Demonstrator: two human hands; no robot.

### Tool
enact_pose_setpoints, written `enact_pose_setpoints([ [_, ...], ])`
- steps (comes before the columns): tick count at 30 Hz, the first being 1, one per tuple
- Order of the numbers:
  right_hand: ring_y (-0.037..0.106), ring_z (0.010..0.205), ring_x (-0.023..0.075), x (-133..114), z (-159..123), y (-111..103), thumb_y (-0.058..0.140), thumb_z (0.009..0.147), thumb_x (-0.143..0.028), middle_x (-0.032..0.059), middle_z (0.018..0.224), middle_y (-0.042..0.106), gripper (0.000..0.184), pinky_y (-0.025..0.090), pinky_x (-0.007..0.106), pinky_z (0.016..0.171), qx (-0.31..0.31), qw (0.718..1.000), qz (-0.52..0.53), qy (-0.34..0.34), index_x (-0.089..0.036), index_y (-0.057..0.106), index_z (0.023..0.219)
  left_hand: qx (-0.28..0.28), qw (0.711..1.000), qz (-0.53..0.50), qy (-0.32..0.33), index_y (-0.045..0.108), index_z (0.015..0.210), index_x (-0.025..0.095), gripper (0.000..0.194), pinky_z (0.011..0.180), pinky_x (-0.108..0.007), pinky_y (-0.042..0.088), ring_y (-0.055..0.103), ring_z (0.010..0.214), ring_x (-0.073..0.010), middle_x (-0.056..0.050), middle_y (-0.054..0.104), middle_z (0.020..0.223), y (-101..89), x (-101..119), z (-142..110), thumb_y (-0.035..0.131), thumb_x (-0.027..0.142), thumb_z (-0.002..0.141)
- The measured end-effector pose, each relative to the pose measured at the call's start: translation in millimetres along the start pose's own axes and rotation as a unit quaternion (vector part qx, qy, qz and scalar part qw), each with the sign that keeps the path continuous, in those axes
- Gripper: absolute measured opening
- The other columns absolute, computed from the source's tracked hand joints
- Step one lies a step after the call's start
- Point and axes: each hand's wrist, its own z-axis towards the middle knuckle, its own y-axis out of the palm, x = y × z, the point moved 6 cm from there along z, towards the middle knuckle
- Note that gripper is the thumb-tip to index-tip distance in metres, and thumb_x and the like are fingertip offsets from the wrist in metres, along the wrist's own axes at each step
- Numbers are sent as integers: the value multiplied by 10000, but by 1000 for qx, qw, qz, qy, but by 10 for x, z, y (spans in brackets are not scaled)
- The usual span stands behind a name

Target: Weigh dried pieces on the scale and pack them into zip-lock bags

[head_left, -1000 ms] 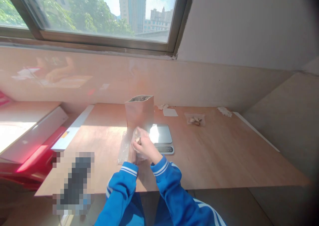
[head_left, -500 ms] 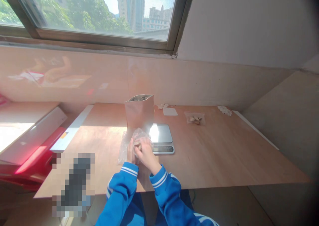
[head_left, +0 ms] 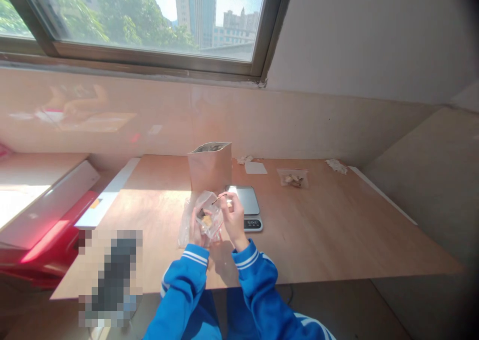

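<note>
Two hands work together over the light wooden table [head_left: 318, 230], just in front of the person. On the left side, the left hand [head_left: 195, 227] is closed around the lower part of a small clear plastic bag [head_left: 208, 213] and holds it above the table, with the mouth turned up and to the right. To do this step well, I think this hand should keep the mouth wide and steady, so nothing falls beside it. The bag is thin, crinkled and shiny, and some small yellowish-brown pieces show inside near the bottom. Right of it, the right hand [head_left: 235, 219] pinches something small at the bag's mouth; what it is I cannot tell. Behind stands a tall brown paper pouch [head_left: 209, 166], open on top, and a flat silver kitchen scale [head_left: 247, 207] lies beside the right hand.
</note>
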Motion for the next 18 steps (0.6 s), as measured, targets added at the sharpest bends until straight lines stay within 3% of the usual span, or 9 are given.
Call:
enact_pose_setpoints([
  [2, 634, 772, 142, -184, 304, -31, 495, 944, -455, 18, 883, 644, 270, 515, 260, 698, 39, 998, 35, -19, -197, 575, 935, -13, 1000, -13, -8, 622, 1193, 134, 480, 587, -318, 536, 602, 594, -162, -5, 602, 713, -20, -15, 13, 632, 449, 831],
  [5, 627, 805, 141, -521, 922, -5, 491, 937, -483, 26, 901, 641, 295, 510, 258, 722, 71, 991, 34, -109, -199, 574, 947, -19, 999, -25, -18, 601, 1241, 145, 530, 509, -281, 500, 565, 506, -134, 7, 587, 673, -26, -16, 9, 655, 438, 803],
  [8, 622, 864, 154, -744, 1557, 181, 492, 936, -487, 49, 971, 635, 294, 510, 282, 779, 34, 978, -9, -207, -209, 577, 976, -14, 999, -41, -31, 616, 1226, 140, 498, 502, -265, 505, 581, 515, -134, 0, 602, 673, -5, 0, -7, 663, 397, 801],
  [11, 608, 941, 175, -760, 1978, 424, 472, 956, -454, 61, 1014, 630, 276, 494, 315, 851, 8, 962, -77, -263, -205, 580, 1006, 6, 993, -93, -68, 659, 1153, 150, 420, 528, -258, 530, 622, 573, -146, -9, 626, 685, 24, -5, -17, 678, 369, 795],
  [15, 593, 928, 191, -592, 2058, 758, 505, 961, -365, 68, 963, 651, 204, 465, 304, 844, -82, 935, -212, -272, -184, 600, 958, 19, 986, -130, -105, 691, 996, 127, 335, 555, -250, 549, 605, 537, -122, -8, 618, 637, 59, -33, -14, 691, 390, 789],
  [18, 586, 873, 185, -499, 1925, 833, 480, 978, -355, 54, 892, 656, 228, 446, 272, 772, -125, 914, -279, -265, -191, 616, 898, 28, 981, -146, -122, 684, 916, 125, 300, 600, -277, 571, 598, 526, -118, -5, 603, 600, 54, -66, -11, 687, 398, 794],
])
